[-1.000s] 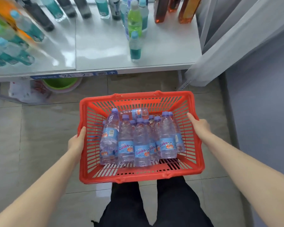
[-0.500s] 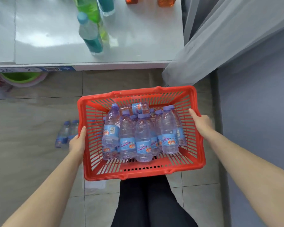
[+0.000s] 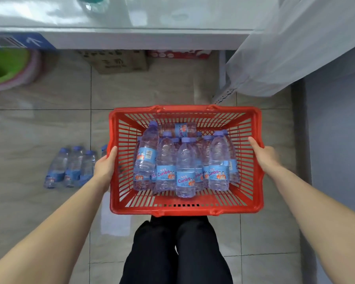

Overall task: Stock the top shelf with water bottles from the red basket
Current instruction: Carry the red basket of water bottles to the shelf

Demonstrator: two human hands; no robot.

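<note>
You hold the red basket (image 3: 184, 210) above the tiled floor (image 3: 39, 130), your left hand (image 3: 106, 165) closed in a grip on its left rim and your right hand (image 3: 263, 156) closed on its right rim; inside it lie the water bottles (image 3: 184, 169), clear with purple caps and blue labels reading "Cunbs", mostly side by side, one crosswise at the far end. Ahead, the white shelf (image 3: 131, 31) edge carries a blue tag with a white arrow (image 3: 32, 41); beneath it sit a cardboard box (image 3: 119, 62) with blurred print and a green basin (image 3: 6, 66); more bottles (image 3: 70, 167) lie on the floor just left of your left hand; a pale curtain (image 3: 295, 48) hangs at right.
</note>
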